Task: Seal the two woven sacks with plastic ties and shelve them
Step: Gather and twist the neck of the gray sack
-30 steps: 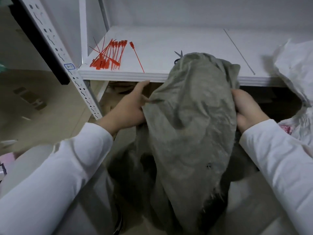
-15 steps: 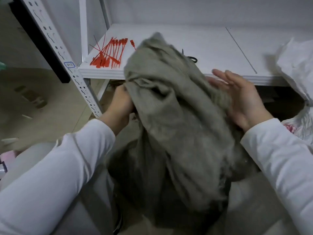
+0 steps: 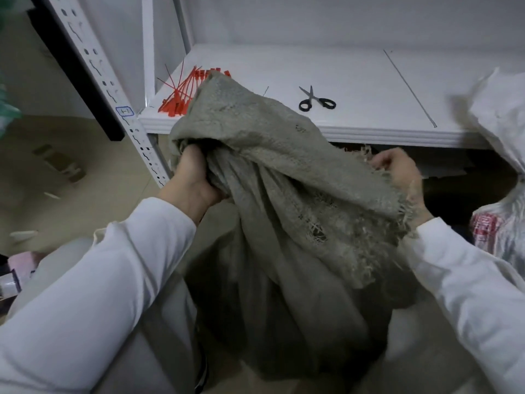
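The grey woven sack (image 3: 284, 177) stands in front of the white shelf (image 3: 369, 78) and below its front edge, and its top part rises a little over this edge. The left hand (image 3: 194, 177) grips a gathered bunch of the sack cloth, with the fingers curled into the fold. The right hand (image 3: 397, 169) is a little blurred; its fingers are bent and pinch the frayed edge of the sack mouth, just under the shelf edge. On the shelf, at its left front corner, lies a bundle of red plastic ties (image 3: 179, 95). Black-handled scissors (image 3: 315, 99) lie near the shelf middle. A white sack (image 3: 500, 118) leans at the shelf's right end.
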The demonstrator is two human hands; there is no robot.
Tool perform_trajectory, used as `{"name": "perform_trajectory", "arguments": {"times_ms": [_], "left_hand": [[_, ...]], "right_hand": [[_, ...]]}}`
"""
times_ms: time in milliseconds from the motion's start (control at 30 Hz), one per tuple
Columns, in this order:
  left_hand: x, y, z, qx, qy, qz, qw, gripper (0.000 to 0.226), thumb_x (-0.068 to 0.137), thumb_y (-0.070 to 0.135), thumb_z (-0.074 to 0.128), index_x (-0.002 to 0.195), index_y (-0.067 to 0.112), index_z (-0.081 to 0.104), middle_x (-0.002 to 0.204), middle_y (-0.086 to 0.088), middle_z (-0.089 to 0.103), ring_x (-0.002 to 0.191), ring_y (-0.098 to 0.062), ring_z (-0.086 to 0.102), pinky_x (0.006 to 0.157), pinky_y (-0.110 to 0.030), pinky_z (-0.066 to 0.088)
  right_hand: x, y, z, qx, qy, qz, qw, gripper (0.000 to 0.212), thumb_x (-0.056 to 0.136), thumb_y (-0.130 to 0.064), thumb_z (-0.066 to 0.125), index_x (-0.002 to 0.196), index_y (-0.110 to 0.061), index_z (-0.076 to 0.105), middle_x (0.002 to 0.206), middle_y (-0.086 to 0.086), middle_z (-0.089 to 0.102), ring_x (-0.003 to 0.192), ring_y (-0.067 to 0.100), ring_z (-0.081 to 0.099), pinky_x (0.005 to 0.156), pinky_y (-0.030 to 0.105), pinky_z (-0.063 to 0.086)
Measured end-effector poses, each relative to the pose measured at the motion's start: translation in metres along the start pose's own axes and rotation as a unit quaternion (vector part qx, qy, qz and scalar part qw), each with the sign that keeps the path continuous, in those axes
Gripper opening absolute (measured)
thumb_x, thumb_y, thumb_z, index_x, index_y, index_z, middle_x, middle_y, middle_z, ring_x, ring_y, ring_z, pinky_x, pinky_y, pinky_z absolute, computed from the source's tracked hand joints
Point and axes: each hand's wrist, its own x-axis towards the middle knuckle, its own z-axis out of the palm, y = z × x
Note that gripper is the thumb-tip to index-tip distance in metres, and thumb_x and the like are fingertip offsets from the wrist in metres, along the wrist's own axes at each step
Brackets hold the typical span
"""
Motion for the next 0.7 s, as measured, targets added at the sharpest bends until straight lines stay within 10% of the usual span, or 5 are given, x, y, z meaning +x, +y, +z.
{"name": "perform_trajectory", "arguments": {"times_ms": [133, 267, 400, 533, 700], "left_hand": [[-0.001, 0.009, -0.001, -0.01, 0.063, 0.019, 0.998, 0.053, 0.099, 0.052, 0.035, 0.123, 0.015, 0.065, 0.112, -0.012, 0.07, 0.096, -0.029, 0.065, 0.063, -0.036, 0.05], [-0.005, 0.01, 0.002, -0.019, 0.093, 0.035, 0.995, 0.048, 0.103, 0.042, 0.03, 0.122, 0.012, 0.063, 0.101, -0.011, 0.068, 0.087, -0.029, 0.062, 0.061, -0.039, 0.046], [-0.007, 0.002, 0.006, 0.002, 0.084, 0.013, 0.996, 0.042, 0.104, 0.034, 0.029, 0.098, 0.011, 0.063, 0.086, -0.01, 0.065, 0.077, -0.027, 0.06, 0.058, -0.035, 0.043], [-0.003, -0.009, 0.006, 0.081, 0.03, -0.052, 0.995, 0.03, 0.099, 0.03, 0.041, 0.098, 0.011, 0.064, 0.081, -0.01, 0.071, 0.079, -0.025, 0.065, 0.063, -0.033, 0.05], [-0.004, -0.017, 0.009, 0.2, -0.144, -0.06, 0.967, 0.035, 0.084, 0.019, 0.059, 0.117, 0.008, 0.062, 0.103, -0.01, 0.07, 0.092, -0.026, 0.067, 0.085, -0.044, 0.056]], "right_hand": [[-0.012, -0.017, -0.008, 0.168, -0.041, 0.057, 0.983, 0.025, 0.08, -0.038, 0.06, 0.072, -0.015, 0.059, 0.065, 0.002, 0.064, 0.089, 0.041, 0.061, 0.081, 0.036, 0.053], [-0.034, -0.024, 0.003, 0.345, -0.267, 0.125, 0.891, 0.032, 0.09, -0.017, 0.055, 0.064, -0.011, 0.074, 0.06, 0.001, 0.07, 0.055, 0.015, 0.067, 0.05, 0.018, 0.053], [-0.051, -0.034, 0.01, 0.375, -0.459, 0.058, 0.803, 0.038, 0.074, -0.032, 0.071, 0.103, -0.008, 0.074, 0.1, 0.017, 0.073, 0.091, 0.026, 0.072, 0.076, 0.034, 0.059], [-0.05, -0.019, 0.027, 0.228, -0.411, 0.018, 0.883, 0.119, 0.051, -0.052, 0.088, 0.148, -0.016, 0.029, 0.152, 0.005, 0.037, 0.136, 0.017, 0.041, 0.112, 0.042, 0.036], [-0.042, -0.019, 0.031, 0.032, -0.247, -0.078, 0.965, 0.104, 0.052, -0.051, 0.088, 0.138, -0.026, 0.035, 0.128, -0.021, 0.048, 0.119, -0.002, 0.045, 0.093, 0.009, 0.037]]}}
